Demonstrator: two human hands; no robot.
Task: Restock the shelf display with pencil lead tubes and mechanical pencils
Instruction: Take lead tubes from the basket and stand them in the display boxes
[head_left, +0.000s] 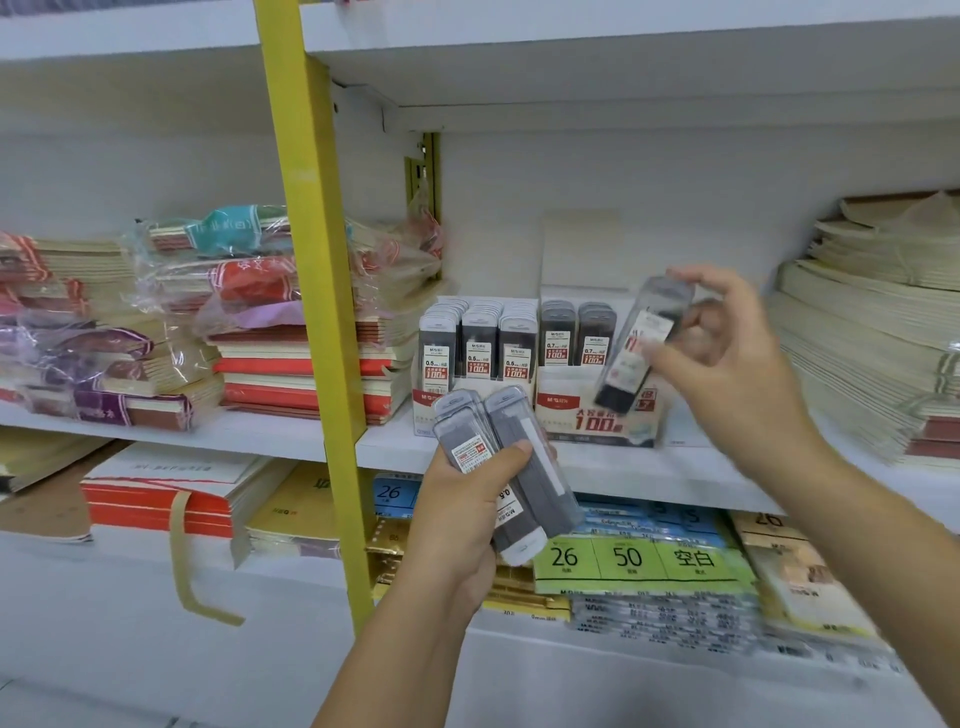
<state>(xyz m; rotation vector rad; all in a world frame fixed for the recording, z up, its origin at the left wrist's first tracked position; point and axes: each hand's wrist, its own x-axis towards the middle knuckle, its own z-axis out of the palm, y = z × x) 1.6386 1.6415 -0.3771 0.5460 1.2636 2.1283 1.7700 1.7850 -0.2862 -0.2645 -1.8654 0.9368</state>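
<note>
Left grip (467, 504): closed round a fanned handful of lead tubes (511, 431), at least two, thumb laid across their fronts and fingers curled behind; held upright in front of the shelf (389, 441) edge, below the displays. Right grip (727, 343): thumb and fingertips pinching a single lead tube (626, 369), the other fingers spread loose; the tube is tilted, top end leaning right, in the air just over the right side of the right display box (571, 415); blur hides whether it touches the box. Right display box: on the shelf, two rows of upright tubes marked 0.7 (576, 338) at its left. Left display box: just beside it, three full rows of upright tubes marked 0.5 (475, 353), its front partly hidden by the handful. Surroundings: yellow upright (311, 260) left of the boxes; stacked notebooks (291, 369), some in clear wrap, beyond it; cream paper stacks (857, 338) at far right; green-labelled packs (639, 561) on the shelf below.
</note>
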